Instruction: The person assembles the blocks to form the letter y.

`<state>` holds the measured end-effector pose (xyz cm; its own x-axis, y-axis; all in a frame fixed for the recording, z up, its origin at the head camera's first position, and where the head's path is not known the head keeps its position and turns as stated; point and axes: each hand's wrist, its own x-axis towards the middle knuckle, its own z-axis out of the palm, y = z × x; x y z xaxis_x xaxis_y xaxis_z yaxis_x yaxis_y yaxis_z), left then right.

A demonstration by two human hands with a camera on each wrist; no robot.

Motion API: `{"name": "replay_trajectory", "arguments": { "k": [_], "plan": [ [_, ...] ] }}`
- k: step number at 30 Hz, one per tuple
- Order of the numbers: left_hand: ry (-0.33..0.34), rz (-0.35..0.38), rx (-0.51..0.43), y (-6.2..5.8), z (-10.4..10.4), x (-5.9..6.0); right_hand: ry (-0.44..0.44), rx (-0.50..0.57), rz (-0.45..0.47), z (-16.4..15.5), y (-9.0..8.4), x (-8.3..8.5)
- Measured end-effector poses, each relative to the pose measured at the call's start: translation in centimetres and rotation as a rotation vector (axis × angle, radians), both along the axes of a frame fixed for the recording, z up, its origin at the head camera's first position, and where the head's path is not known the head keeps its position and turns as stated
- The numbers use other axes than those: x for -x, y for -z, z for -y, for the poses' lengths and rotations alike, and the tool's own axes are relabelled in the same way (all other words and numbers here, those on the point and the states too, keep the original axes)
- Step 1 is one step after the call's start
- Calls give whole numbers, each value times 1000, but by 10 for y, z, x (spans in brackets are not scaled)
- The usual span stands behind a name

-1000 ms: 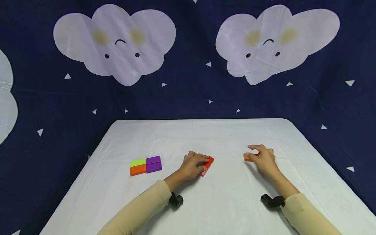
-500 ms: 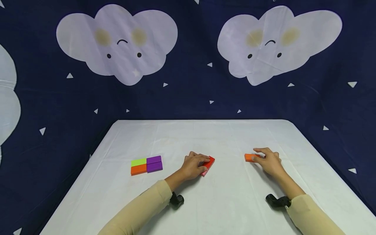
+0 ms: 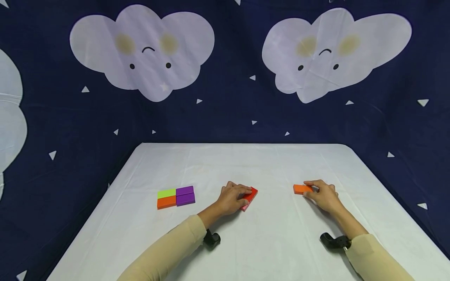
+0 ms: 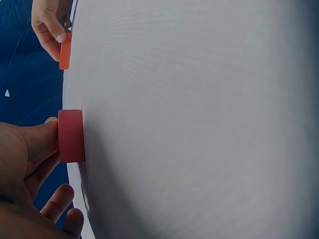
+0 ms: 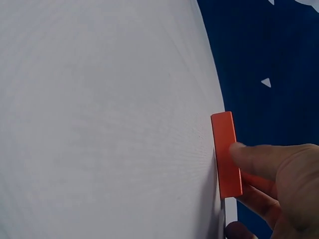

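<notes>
Blocks lie flat on a white cloth-covered desk (image 3: 246, 164), and the red block (image 3: 250, 196) near its middle serves as the landmark. Well to the left of the red block sits a tight rectangle of four slabs with edges touching: a lime-green block (image 3: 166, 193) and a purple block (image 3: 184, 190) at the back, an orange-red block (image 3: 166, 202) and a second purple block (image 3: 185, 199) at the front. All look matt, smooth and sharp-cornered, like foam or painted wood.

At the red block itself, the left hand (image 3: 232, 199) covers the near left part, its fingers (image 4: 42, 139) curled over and pressing on the slab's edge. In the left wrist view the slab's thickness shows as a plain red band against the cloth. A pink edge shows under the red block's near corner; whether that is a separate piece cannot be told.

Right of the red block and well apart from it lies an orange block (image 3: 302, 189), thin and oblong. The right hand (image 3: 325, 196) holds its right end, with fingers (image 5: 254, 157) laid across the top face and the thumb below, pinching it against the desk.

Behind the desk hangs a dark blue backdrop (image 3: 232, 113) printed with pale clouds and small white triangles.
</notes>
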<state>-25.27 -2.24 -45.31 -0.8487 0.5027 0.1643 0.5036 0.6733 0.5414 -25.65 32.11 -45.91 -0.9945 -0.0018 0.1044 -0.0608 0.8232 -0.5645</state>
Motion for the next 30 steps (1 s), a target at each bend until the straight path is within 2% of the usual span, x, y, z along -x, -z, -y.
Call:
{"name": "replay_trajectory", "arguments": {
  "k": [20,30],
  "plan": [
    [7,25,-5,-2,0,-2,-23,3,-19,0,4,4],
    [9,20,-3,-3,0,-2,-72,27,-29,16,-1,13]
  ]
}}
